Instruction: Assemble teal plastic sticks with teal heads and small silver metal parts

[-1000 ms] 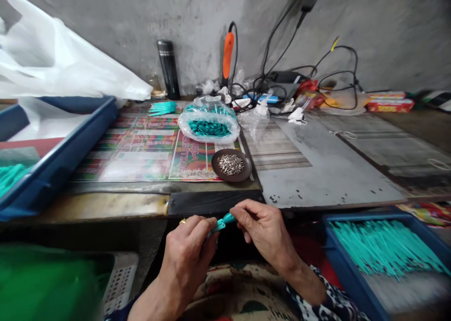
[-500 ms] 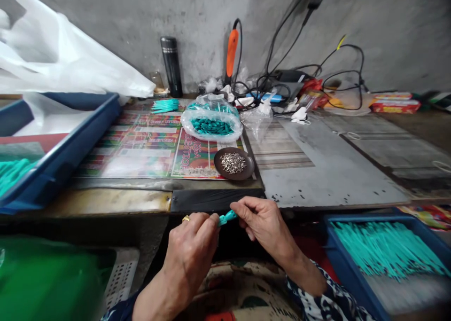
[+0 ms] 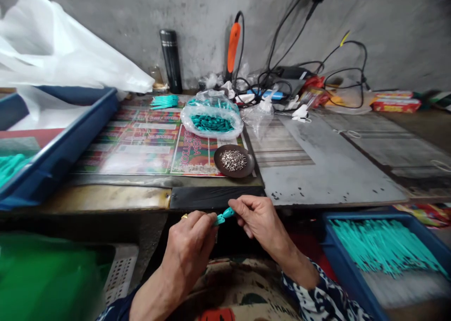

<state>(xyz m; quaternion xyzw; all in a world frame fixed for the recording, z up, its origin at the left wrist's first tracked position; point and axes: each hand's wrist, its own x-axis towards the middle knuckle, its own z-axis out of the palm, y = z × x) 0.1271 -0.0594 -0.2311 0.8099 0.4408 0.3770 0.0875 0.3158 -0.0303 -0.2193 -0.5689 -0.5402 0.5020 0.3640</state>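
In front of the table edge, my left hand [image 3: 192, 241] is closed on a turquoise plastic piece [image 3: 220, 220] with a slotted end; most of it is hidden in the fingers. My right hand [image 3: 259, 220] pinches a small teal oval piece [image 3: 229, 212] between thumb and fingertips. The two pieces meet end to end, or nearly so. Just beyond my hands, a dark round dish [image 3: 251, 163] holds many small silver metal pins [image 3: 232, 160]. Behind it lies an open plastic bag [image 3: 187, 123] of teal oval pieces [image 3: 213, 122].
A blue tray [image 3: 88, 123] with turquoise strips is at the left. Another blue tray [image 3: 340, 260], filled with long turquoise strips [image 3: 391, 248], sits low at the right. At the wall stand a black flask [image 3: 171, 62], an orange-handled tool [image 3: 233, 48] and tangled cables. Green material [image 3: 45, 278] is lower left.
Both hands stay close together, with the pieces shifted slightly left in view. The angle between the two pieces looks a little different. The camera view has tilted slightly.
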